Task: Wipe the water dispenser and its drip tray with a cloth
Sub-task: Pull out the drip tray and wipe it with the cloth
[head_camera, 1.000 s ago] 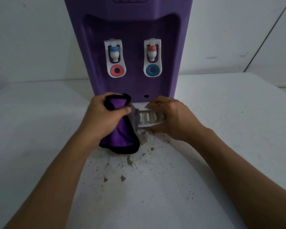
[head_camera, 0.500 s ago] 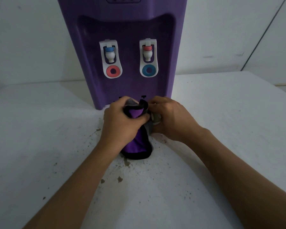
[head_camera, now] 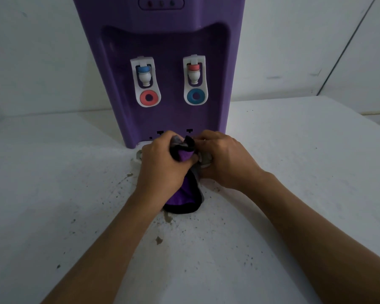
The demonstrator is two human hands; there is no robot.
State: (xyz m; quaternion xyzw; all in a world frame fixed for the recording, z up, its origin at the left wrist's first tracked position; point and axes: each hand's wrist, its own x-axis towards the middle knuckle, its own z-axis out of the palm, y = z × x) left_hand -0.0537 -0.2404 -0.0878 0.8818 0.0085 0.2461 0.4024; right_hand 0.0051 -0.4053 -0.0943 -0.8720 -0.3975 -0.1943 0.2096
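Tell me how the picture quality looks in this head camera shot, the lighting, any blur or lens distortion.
Head view: dim, flat, bluish light with soft shadows and no glare; the purple water dispenser leans and tapers from wide-angle distortion; fine detail is soft, especially around the left hand, the cloth and the right hand; the drip tray is mostly hidden; specks on the table stay readable.

A white table [head_camera: 294, 172] filled the lower view, its surface scattered with dark specks and crumbs [head_camera: 158, 240] toward the near middle. Behind the table rose a plain pale wall [head_camera: 42, 62], dimly lit. Right of the table's far edge, a dark seam [head_camera: 347, 47] ran diagonally up the wall.
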